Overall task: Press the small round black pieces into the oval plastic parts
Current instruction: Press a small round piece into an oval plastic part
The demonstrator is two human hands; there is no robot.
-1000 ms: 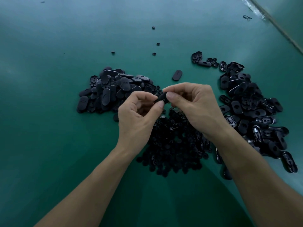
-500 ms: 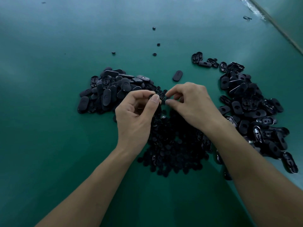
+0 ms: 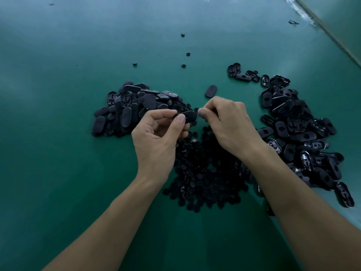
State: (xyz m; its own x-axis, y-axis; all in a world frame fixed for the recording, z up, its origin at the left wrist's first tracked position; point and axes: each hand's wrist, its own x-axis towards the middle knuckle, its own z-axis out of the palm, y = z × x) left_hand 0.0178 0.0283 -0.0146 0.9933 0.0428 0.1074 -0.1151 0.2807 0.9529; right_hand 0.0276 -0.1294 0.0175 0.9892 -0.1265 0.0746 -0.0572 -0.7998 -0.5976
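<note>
Over the desk (image 3: 58,173), left hand (image 3: 158,137) pinches oval part (image 3: 188,116) btwn thumb & fingers; right hand (image 3: 230,126), tips pinched beside it, contents unclear. Risk: off-centre press flicks round piece into pile (image 3: 205,173).

L hand (image 3: 156,139) & R hand (image 3: 231,124) bare, forearms (image 3: 117,222) bare, nails (image 3: 180,119) short.

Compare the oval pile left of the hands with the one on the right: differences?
Spread: left pile is compact, right pile runs long, far to near. Faces: left pile mostly smooth side up, right pile shows many round holes and hollow undersides. Shared: black ovals on the green table.
</note>
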